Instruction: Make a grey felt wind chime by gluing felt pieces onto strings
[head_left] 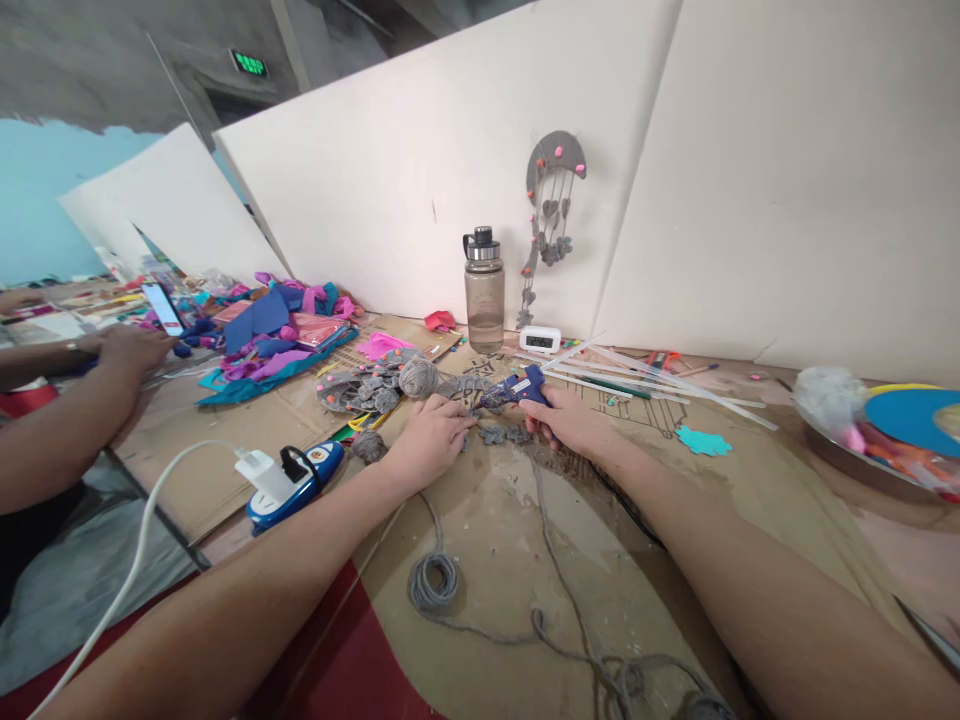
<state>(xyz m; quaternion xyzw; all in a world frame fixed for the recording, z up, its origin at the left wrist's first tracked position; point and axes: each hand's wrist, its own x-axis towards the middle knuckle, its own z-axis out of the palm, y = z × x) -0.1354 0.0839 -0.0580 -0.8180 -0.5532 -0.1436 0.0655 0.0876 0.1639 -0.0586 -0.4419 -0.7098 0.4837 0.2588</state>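
My right hand (559, 420) is wrapped round a blue glue gun (521, 387), its nozzle pointing left toward my left hand. My left hand (435, 437) has its fingers together near the nozzle; whatever lies under the fingertips is too small to make out. Small grey felt shapes (504, 435) lie on the cardboard between my hands. Behind my left hand sit a ball of grey yarn (418, 377) and a heap of grey felt pieces (367, 385). Grey yarn (433, 582) is coiled and trails across the cardboard in front of me.
A bottle (484, 300) and a small clock (540, 340) stand at the white board. Clear sticks (660, 375) lie to the right, before a metal bowl (862, 450). A power strip (296, 487) is at left, near coloured felt (277, 335) and another person's arm (90, 400).
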